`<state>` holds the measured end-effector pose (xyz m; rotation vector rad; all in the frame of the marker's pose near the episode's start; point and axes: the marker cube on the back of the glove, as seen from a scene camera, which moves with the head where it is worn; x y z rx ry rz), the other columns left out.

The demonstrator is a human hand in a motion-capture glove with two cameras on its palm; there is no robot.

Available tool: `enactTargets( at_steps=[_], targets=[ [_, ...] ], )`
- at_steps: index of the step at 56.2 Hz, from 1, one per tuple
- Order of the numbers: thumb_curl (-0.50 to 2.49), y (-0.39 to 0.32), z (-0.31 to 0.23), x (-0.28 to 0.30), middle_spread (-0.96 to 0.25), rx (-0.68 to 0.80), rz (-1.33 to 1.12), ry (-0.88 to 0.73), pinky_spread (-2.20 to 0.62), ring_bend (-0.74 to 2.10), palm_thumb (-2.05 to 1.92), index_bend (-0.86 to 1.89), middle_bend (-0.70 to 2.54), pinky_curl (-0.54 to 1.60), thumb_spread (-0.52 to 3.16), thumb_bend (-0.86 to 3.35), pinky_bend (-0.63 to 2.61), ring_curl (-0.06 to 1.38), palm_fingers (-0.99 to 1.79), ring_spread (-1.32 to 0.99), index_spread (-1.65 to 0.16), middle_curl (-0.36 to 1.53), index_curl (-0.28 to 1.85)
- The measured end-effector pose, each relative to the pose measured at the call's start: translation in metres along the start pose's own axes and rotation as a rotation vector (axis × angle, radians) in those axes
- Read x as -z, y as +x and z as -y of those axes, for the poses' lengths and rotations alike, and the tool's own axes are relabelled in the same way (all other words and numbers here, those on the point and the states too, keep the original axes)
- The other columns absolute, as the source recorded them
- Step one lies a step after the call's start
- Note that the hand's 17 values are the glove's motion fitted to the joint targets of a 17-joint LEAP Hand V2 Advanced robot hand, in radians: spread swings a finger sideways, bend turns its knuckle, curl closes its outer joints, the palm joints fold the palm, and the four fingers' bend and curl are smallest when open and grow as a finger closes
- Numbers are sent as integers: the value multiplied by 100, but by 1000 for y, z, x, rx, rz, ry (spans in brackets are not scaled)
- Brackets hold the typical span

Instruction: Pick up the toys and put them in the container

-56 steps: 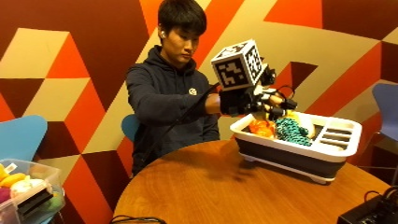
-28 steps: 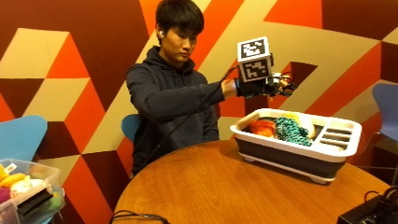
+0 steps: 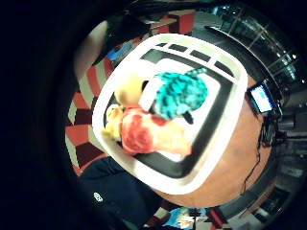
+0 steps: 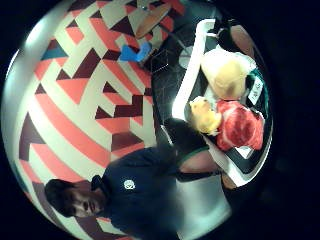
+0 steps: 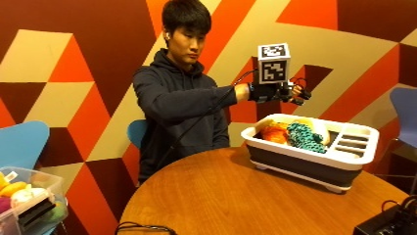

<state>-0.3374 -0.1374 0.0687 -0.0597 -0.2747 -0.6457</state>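
Empty-handed, gloved right hand (image 5: 277, 91) raised above the container (image 5: 306, 164), finger pose unclear, teal toy (image 5: 304, 136) and orange toy (image 5: 275, 133) inside the container

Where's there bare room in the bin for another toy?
In the bin, the floor between the teal toy and the slotted end is bare. The end toward the person is crowded: red toy, teal toy and a tan one.

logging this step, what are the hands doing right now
Right hand: raised above the white container, holding nothing; whether its fingers are open or curled cannot be told.
Bare hand: not in view.
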Motion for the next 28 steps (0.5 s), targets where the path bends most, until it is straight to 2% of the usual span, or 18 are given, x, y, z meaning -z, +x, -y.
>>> enactTargets(
  at_steps=[12, 17, 28],
  targets=[
    [41, 44, -14, 30, -4, -105, -42, 78, 2, 17, 19, 59, 32, 37, 132, -1, 51, 21, -1, -5, -22, 52, 56],
    [40, 43, -23, 28, -4, -76, -73, 83, 2, 16, 20, 61, 30, 36, 133, -1, 50, 20, 0, -4, -24, 51, 56],
    [37, 68, -45, 41, -3, -106, -111, 121, 2, 17, 20, 61, 30, 36, 134, -1, 49, 19, 0, -4, -25, 50, 55]
  ],
)
